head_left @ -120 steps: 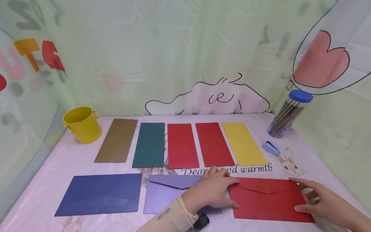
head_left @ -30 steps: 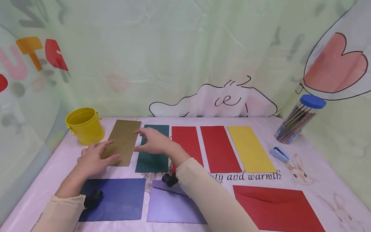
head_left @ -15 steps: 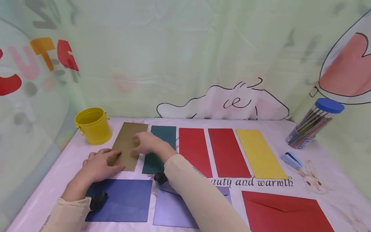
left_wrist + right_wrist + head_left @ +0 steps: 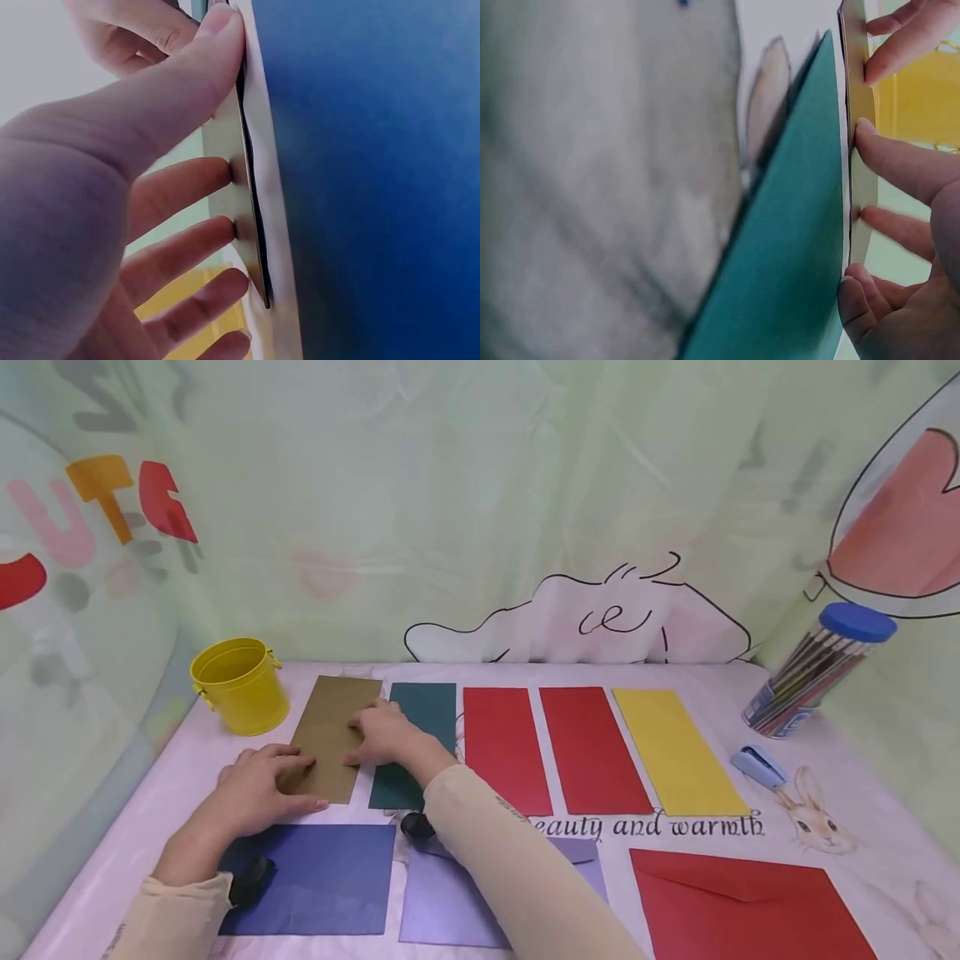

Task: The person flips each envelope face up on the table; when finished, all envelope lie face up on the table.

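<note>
A brown envelope (image 4: 327, 714) lies flat with its long side running away from me, between my hands. My left hand (image 4: 253, 783) rests at its lower left, fingertips on the brown surface and thumb by the near edge. On the other side my right hand (image 4: 392, 732) touches the right edge with its fingertips, reaching across part of the green envelope (image 4: 425, 706). The left wrist view shows the left fingers spread along the brown envelope (image 4: 238, 161). In the right wrist view, right fingertips meet the brown envelope (image 4: 861, 97) beside the green envelope (image 4: 787, 225).
Two red envelopes (image 4: 506, 743) and a yellow envelope (image 4: 678, 747) continue the back row. Nearer lie a blue envelope (image 4: 330, 881), a purple envelope (image 4: 450, 897) and a red flapped envelope (image 4: 742, 910). A yellow bucket (image 4: 243, 693), a pencil tub (image 4: 817, 672) and a blue stapler (image 4: 759, 767) stand around.
Both hands have left the red flapped envelope at the right and moved left to the brown envelope. In the last second the right hand came from over the green envelope to the brown one's edge.
</note>
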Demonstrator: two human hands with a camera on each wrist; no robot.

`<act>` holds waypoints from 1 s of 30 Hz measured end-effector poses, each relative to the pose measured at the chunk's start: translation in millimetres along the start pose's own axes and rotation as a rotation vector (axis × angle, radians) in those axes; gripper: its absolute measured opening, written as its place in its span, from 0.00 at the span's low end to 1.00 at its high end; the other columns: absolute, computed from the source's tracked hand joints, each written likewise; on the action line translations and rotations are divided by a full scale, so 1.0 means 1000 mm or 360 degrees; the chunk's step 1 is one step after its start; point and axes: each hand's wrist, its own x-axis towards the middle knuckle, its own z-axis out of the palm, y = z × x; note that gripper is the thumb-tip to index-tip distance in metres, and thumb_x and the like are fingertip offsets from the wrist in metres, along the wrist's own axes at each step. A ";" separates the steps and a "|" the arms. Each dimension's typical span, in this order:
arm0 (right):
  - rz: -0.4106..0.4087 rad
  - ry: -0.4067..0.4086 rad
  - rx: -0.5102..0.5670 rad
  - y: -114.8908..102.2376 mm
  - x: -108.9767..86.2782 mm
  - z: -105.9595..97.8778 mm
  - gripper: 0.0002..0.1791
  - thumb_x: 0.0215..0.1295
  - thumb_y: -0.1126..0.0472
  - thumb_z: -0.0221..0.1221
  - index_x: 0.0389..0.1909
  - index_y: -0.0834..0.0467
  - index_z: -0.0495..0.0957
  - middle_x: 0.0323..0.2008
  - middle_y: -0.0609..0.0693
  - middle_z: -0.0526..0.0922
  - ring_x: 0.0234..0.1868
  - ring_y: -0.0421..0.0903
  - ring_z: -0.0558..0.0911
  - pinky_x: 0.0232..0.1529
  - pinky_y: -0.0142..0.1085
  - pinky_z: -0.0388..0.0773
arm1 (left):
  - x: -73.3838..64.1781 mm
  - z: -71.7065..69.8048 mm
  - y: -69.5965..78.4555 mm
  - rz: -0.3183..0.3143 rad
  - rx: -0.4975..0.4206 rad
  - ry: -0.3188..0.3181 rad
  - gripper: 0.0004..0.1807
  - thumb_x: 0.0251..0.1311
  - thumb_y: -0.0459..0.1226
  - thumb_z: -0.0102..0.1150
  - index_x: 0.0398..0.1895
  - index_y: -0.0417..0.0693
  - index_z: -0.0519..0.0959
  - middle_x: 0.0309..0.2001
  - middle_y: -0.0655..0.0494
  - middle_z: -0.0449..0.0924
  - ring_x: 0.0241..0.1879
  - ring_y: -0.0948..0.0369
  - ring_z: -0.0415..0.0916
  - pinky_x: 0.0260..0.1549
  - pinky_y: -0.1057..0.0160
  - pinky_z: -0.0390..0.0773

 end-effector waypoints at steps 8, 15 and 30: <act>0.0060 -0.0014 0.0015 -0.001 -0.005 0.000 0.37 0.62 0.41 0.67 0.69 0.53 0.74 0.71 0.54 0.66 0.66 0.53 0.66 0.62 0.41 0.68 | -0.002 -0.002 0.002 0.0078 0.0105 -0.0015 0.42 0.52 0.63 0.69 0.61 0.41 0.80 0.64 0.34 0.72 0.59 0.35 0.66 0.52 0.34 0.63; 0.0007 0.0037 0.0055 0.007 -0.002 0.002 0.32 0.68 0.43 0.63 0.67 0.57 0.75 0.62 0.52 0.76 0.60 0.51 0.72 0.59 0.39 0.70 | 0.000 -0.006 0.002 0.0287 0.0069 0.0100 0.20 0.64 0.52 0.65 0.48 0.49 0.88 0.46 0.52 0.86 0.49 0.46 0.76 0.47 0.42 0.69; 0.0153 0.0324 0.0861 0.012 -0.010 -0.004 0.34 0.80 0.43 0.42 0.79 0.55 0.55 0.71 0.56 0.68 0.71 0.52 0.67 0.70 0.49 0.61 | -0.008 -0.022 0.018 0.0477 -0.0210 0.0647 0.34 0.61 0.27 0.61 0.71 0.39 0.63 0.38 0.45 0.82 0.31 0.55 0.82 0.32 0.55 0.83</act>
